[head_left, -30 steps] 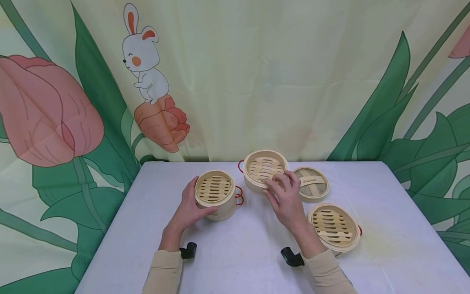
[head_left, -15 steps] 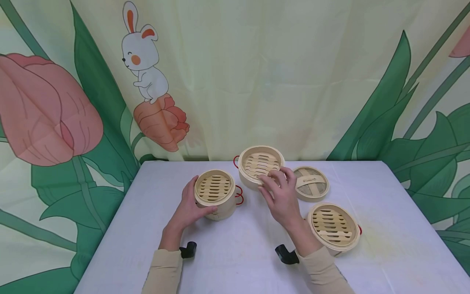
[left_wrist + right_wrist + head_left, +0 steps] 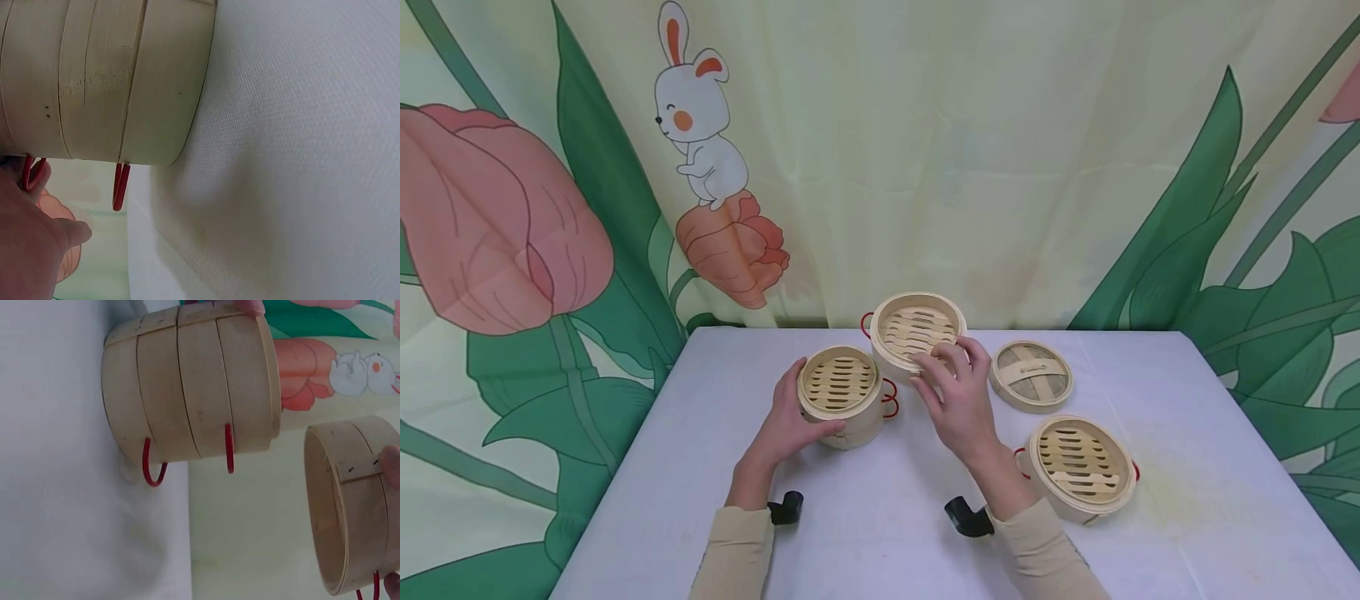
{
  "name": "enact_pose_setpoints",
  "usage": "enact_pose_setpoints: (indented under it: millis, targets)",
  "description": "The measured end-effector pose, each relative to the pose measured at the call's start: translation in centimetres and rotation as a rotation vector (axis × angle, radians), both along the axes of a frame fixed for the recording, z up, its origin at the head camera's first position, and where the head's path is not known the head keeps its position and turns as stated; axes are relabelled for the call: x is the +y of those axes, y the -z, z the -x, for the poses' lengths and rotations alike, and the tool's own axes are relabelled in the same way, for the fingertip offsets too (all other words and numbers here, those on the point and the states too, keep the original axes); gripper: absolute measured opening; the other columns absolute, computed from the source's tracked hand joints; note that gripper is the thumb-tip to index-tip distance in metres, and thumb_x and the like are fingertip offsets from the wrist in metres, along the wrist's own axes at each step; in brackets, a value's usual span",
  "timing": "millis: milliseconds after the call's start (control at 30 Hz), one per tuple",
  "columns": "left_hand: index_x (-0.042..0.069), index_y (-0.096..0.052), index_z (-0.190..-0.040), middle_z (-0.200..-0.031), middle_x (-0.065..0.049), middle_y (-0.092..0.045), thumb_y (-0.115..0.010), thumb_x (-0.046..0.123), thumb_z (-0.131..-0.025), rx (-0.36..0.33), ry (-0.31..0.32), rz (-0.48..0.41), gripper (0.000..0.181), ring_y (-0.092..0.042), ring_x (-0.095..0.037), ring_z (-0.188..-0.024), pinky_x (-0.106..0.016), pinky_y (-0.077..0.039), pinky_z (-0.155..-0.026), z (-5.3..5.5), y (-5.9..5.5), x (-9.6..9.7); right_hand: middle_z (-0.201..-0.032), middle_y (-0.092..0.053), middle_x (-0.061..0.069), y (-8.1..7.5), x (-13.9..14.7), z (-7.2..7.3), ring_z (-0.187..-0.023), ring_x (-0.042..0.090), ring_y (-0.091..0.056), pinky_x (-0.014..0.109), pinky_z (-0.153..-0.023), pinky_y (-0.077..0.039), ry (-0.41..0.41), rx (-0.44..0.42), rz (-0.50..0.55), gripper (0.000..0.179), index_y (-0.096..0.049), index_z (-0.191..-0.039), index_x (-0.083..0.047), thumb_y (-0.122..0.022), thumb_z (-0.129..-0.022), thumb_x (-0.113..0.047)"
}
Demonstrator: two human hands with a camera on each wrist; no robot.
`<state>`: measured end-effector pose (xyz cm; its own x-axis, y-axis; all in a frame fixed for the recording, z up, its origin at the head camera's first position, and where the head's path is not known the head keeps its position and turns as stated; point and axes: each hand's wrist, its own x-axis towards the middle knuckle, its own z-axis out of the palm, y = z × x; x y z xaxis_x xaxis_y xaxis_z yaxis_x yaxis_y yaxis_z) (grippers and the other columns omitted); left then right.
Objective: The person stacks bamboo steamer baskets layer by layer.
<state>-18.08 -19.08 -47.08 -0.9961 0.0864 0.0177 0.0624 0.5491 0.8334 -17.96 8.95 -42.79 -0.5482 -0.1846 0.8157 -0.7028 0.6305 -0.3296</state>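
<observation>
My left hand grips a stack of small bamboo steamer baskets from the left, its thumb on the near side. Red loops stick out from the stack's side in the left wrist view. Raised behind and to the right of that stack is another bamboo steamer basket, tilted, with a slatted base and a red loop. My right hand pinches its near rim. In the right wrist view the lifted basket hangs apart from the stack, and only my right fingertips show at the edge.
A round woven steamer lid with a crossed strap lies on the table at the back right. Nearer, to the right, stands another slatted steamer basket with red loops. The table has a white cover; a printed curtain hangs behind it.
My right hand has carried the basket leftward and slightly up, closer to the stack. My left hand and the stack have stayed in place.
</observation>
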Motion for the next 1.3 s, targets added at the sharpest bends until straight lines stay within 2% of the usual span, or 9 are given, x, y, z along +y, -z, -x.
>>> enact_pose_setpoints:
  millis: [267, 667, 967, 1300]
  targets:
    - [0.014, -0.009, -0.16, -0.16, -0.014, -0.017, -0.094, 0.043, -0.065, 0.0, -0.005, -0.027, 0.131, -0.021, -0.03, -0.146, -0.056, -0.023, -0.115, 0.0, -0.1, 0.1, -0.11, -0.054, 0.012, -0.2, -1.9, -0.2, -0.122, 0.046, -0.035, 0.057, -0.097, -0.039, -0.019, -0.013, 0.017, 0.027, -0.072, -0.11, -0.009, -0.081, -0.084, -0.01]
    - [0.013, -0.011, -0.16, -0.158, -0.017, -0.018, -0.095, 0.043, -0.063, 0.01, 0.004, -0.042, 0.131, -0.025, -0.033, -0.144, -0.057, -0.027, -0.114, 0.0, -0.1, -0.1, -0.107, -0.054, 0.011, -0.6, -4.5, -0.2, -0.12, 0.047, -0.039, 0.057, -0.097, -0.039, -0.059, 0.014, -0.007, 0.026, -0.071, -0.109, -0.009, -0.081, -0.085, -0.013]
    - [0.011, -0.012, -0.159, -0.157, -0.018, -0.02, -0.095, 0.044, -0.063, 0.023, 0.002, -0.033, 0.131, -0.026, -0.033, -0.143, -0.057, -0.029, -0.113, 0.1, 0.1, -0.2, -0.105, -0.054, 0.01, -0.1, -5.9, -0.5, -0.118, 0.047, -0.041, 0.057, -0.099, -0.037, -0.066, 0.023, 0.01, 0.025, -0.072, -0.108, -0.009, -0.08, -0.085, -0.016]
    - [0.011, -0.015, -0.158, -0.155, -0.016, -0.023, -0.096, 0.042, -0.063, 0.042, 0.013, -0.06, 0.128, -0.026, -0.031, -0.141, -0.057, -0.031, -0.111, 0.3, 0.3, -0.3, -0.106, -0.056, 0.009, 0.3, -7.1, -1.0, -0.118, 0.047, -0.043, 0.055, -0.102, -0.037, -0.084, -0.007, -0.015, 0.024, -0.071, -0.109, -0.009, -0.076, -0.088, -0.02]
